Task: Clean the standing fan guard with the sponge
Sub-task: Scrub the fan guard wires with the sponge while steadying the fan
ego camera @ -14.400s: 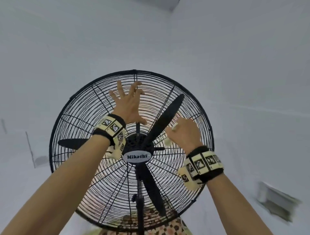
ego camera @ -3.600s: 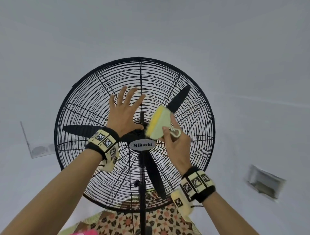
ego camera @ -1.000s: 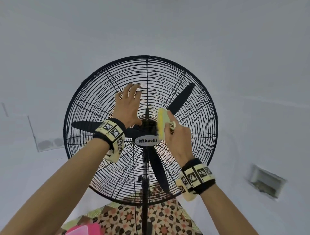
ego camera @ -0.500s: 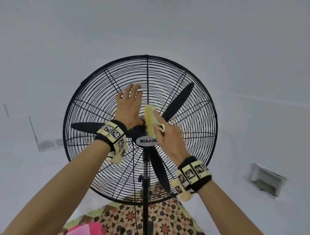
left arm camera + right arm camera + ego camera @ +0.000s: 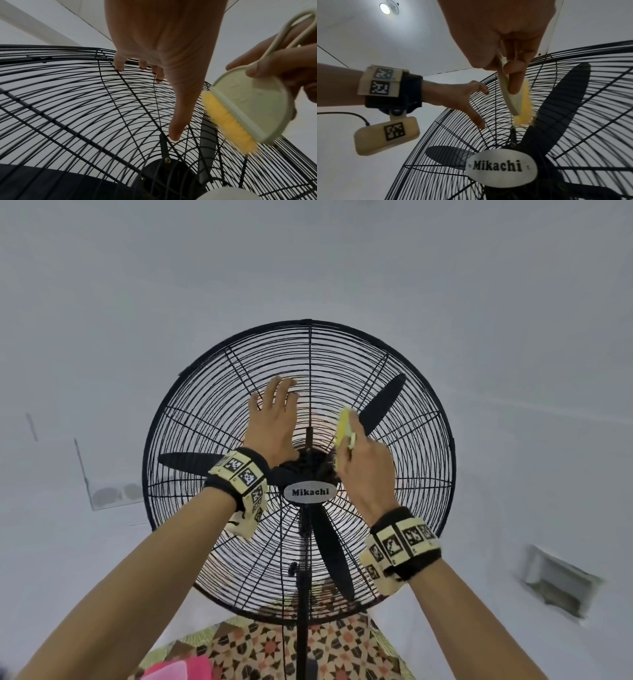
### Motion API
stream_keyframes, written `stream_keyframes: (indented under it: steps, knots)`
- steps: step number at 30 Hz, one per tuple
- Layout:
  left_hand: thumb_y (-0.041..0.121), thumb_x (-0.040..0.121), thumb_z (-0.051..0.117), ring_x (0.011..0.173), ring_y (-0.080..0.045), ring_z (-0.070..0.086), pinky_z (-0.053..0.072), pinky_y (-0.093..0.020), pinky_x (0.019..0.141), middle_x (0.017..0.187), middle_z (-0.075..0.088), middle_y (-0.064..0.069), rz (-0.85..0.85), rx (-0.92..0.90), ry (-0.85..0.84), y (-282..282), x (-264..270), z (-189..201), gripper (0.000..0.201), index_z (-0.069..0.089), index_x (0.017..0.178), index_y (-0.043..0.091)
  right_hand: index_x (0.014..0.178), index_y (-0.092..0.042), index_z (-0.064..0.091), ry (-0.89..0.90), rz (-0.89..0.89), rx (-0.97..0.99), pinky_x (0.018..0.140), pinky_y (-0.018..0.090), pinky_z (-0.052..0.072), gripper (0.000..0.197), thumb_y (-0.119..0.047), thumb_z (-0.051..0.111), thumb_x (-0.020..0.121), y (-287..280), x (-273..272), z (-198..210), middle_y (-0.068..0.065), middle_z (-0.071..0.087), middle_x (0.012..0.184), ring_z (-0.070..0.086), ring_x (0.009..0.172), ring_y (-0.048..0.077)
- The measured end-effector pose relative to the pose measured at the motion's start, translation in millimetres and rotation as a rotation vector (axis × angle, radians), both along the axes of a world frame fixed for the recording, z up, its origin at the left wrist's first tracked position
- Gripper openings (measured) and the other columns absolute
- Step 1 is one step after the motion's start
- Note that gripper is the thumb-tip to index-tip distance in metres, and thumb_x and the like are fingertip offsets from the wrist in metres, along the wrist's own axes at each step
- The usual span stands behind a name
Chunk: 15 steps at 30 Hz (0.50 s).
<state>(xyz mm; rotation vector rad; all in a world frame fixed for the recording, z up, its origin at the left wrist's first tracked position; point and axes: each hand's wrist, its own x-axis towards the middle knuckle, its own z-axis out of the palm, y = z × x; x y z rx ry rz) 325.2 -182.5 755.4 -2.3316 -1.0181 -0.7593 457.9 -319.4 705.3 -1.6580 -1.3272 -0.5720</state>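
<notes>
**Q:** What's in front of you?

**Me:** The fan point(image 5: 301, 470), biggest thing here, standing on its pole point(image 5: 303, 594) over a patterned floor point(image 5: 274, 648). Its black wire guard point(image 5: 191, 419) faces me, three dark blades point(image 5: 382, 402) behind it and the Mikachi badge point(image 5: 310, 492) at the centre.

**Q:** And your hands?

**Me:** My left hand point(image 5: 275, 422) lies flat on the guard, upper left of the hub, fingers point(image 5: 120, 63) straight and a little apart, tips on the wires. I judge it is steadying the cage. My right hand point(image 5: 368, 470) is just right of the hub, fingers point(image 5: 513, 81) clamped on the sponge point(image 5: 343, 428).

**Q:** Where exactly is the sponge?

**Me:** On the guard, just above and right of the hub, near the upper right blade. Its yellow pad point(image 5: 226, 120) touches the wires; its pale plastic back point(image 5: 252, 105) faces my palm, with a loop handle point(image 5: 175, 31) running up into my grip.

**Q:** Which step is this?

**Me:** Scrubbing, I'd say, around the inner rings. Most of the guard looks yet to be covered, though I can't see dust well enough to be sure.

**Q:** What does the next move call for?

**Me:** Probably dragging the pad outward along the spokes toward the rim point(image 5: 445, 419), with light pressure so the wires don't flex, and the left hand bracing against the push.
</notes>
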Motion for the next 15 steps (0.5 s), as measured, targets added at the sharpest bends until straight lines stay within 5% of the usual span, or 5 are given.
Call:
stream_keyframes:
  steps: [4,9,15]
  knots:
    - [0.053,0.062,0.094,0.160,-0.031,0.000,0.018,-0.063,0.124,0.171,0.008,-0.007,0.001,0.003,-0.004,-1.1,3.9,-1.6,0.123,0.026,0.156,0.011,0.164,-0.029,0.018,-0.116,0.250,-0.040,0.050,0.028,0.058,0.062,-0.045,0.032,0.106,-0.7,-4.5,-2.9,0.002,0.067,0.080,0.065,0.060,0.013]
    - [0.055,0.062,0.093,0.160,-0.031,0.002,0.020,-0.063,0.124,0.171,0.008,-0.006,0.014,0.024,0.000,1.8,4.3,-2.5,0.123,0.026,0.155,0.011,0.161,-0.013,0.028,0.001,-0.002,0.031,0.052,0.034,0.058,0.061,-0.035,0.036,0.106,4.9,1.3,5.5,0.003,0.067,0.078,0.063,0.059,0.017]
    - [0.055,0.063,0.091,0.160,-0.030,0.002,0.019,-0.063,0.124,0.171,0.009,-0.006,0.002,0.031,-0.005,-1.7,6.2,-3.8,0.121,0.027,0.155,0.011,0.161,-0.017,0.031,-0.112,0.140,-0.023,0.047,0.027,0.052,0.056,-0.033,0.040,0.109,6.3,-1.0,11.9,-0.001,0.062,0.070,0.057,0.052,0.011]
